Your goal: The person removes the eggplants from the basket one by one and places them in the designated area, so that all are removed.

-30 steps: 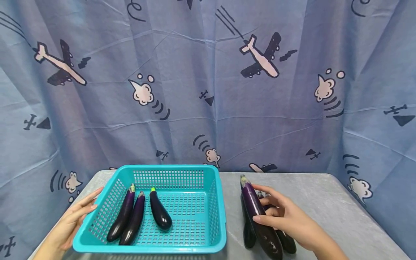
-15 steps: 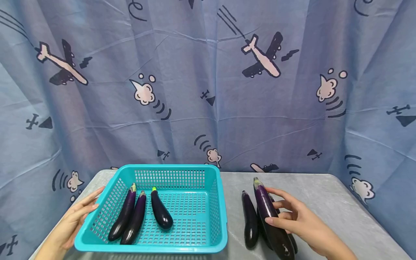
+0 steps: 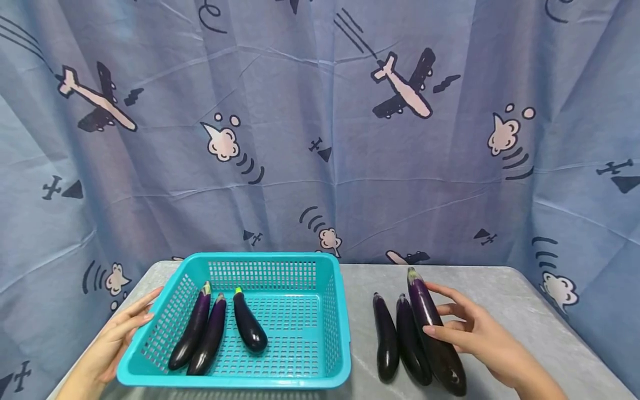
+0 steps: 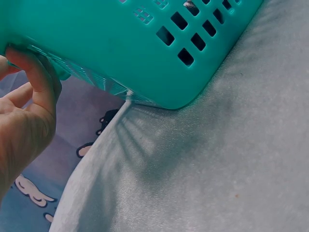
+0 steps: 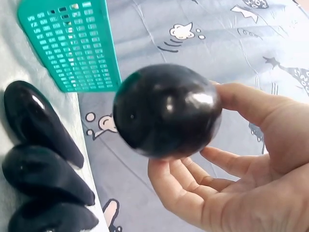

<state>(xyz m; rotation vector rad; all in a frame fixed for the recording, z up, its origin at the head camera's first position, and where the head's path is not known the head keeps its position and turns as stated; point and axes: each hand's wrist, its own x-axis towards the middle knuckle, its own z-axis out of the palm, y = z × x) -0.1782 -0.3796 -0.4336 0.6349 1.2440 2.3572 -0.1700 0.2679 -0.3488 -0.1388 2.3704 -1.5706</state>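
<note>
My right hand [image 3: 475,330] pinches a large dark purple eggplant [image 3: 432,325] between thumb and fingers, right of the basket. In the right wrist view its round, shiny end [image 5: 166,108] faces the camera. Left of it on the table lie a slim eggplant [image 3: 386,339] and another eggplant [image 3: 411,344]; the right wrist view shows a third table eggplant [image 5: 41,121], hidden from the head view. My left hand [image 3: 112,336] holds the left rim of a turquoise plastic basket [image 3: 235,382], its curled fingers [image 4: 41,79] at the edge in the left wrist view.
Inside the basket, two eggplants [image 3: 192,328] lie side by side at the left, and a shorter eggplant [image 3: 249,325] with a green stem lies near the middle. The grey table [image 3: 500,294] ends at a blue curtain [image 3: 320,139] printed with airplanes.
My right hand has carried its eggplant to the right, away from the basket. Two eggplants on the table that it partly covered now show more fully. The left hand keeps its place on the rim.
</note>
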